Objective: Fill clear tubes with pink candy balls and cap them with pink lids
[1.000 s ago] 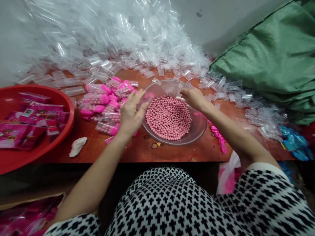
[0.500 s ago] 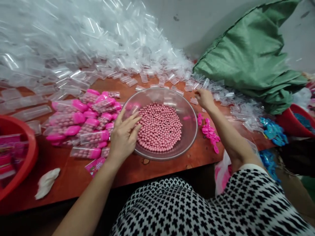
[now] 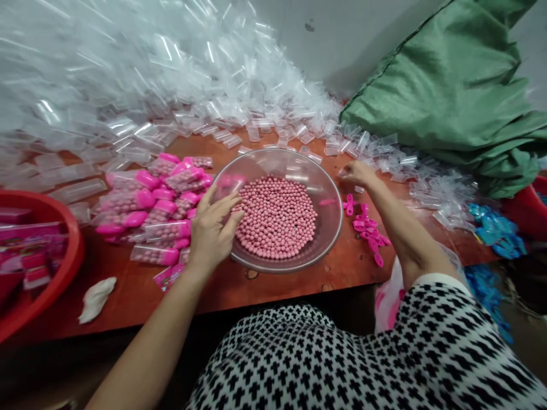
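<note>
A clear bowl (image 3: 329,239) stands at the middle of the table, with many small pink beads (image 3: 276,219) in its bottom. My left hand (image 3: 212,230) rests at the bowl's left rim, its fingers apart and reaching over the nearest beads; it holds nothing that I can see. Beyond the bowl's right rim, my right hand (image 3: 361,173) is low over the table with its fingers pinched together. What sits between those fingertips is too small to make out. Just below this hand lie several bright pink plastic pieces (image 3: 367,228).
Bead-filled clear tubes with pink caps (image 3: 164,213) are piled left of the bowl. A large heap of clear plastic tubes (image 3: 171,68) covers the back. A red basin (image 3: 74,250) stands at left, near a white scrap (image 3: 97,299). Blue pieces (image 3: 496,228) and a green sack (image 3: 444,97) lie right.
The view has shifted slightly, moving the table items a little in the picture. My right hand's fingers have drawn closer together over the table; a clear piece by its fingertips no longer shows there. My left hand stays at the rim.
</note>
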`<move>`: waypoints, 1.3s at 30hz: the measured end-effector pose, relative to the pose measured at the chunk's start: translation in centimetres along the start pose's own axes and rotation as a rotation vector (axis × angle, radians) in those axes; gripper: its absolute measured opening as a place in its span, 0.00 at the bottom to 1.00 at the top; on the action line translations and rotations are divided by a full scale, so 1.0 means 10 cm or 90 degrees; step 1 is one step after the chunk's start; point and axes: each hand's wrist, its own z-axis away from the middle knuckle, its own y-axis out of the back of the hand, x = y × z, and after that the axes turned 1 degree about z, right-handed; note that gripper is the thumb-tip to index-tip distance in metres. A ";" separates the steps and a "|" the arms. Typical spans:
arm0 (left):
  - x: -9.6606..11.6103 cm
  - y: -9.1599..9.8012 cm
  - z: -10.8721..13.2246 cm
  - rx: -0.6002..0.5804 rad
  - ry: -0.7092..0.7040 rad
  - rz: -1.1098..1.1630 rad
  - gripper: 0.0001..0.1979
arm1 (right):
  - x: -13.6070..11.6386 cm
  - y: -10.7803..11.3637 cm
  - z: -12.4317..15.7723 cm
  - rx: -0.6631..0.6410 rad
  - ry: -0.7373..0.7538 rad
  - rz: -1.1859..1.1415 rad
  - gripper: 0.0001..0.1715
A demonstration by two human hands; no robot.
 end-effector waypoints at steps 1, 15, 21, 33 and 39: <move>0.01 -0.01 0.00 0.008 0.009 -0.003 0.13 | -0.03 0.08 0.06 0.040 0.013 -0.023 0.23; 0.09 -0.03 0.00 -0.013 0.056 0.023 0.15 | -2.36 -0.05 0.75 -0.051 0.733 0.192 0.14; 0.12 -0.02 -0.01 -0.007 0.061 0.012 0.18 | -2.38 -0.04 0.84 -0.190 0.613 -0.278 0.22; 0.57 -0.14 -0.09 -0.123 0.152 0.370 0.21 | -1.85 0.14 1.26 -0.222 0.334 -1.025 0.30; 0.55 -0.29 -0.14 -0.214 0.259 0.639 0.22 | -1.55 0.24 1.25 -0.111 0.441 -0.816 0.29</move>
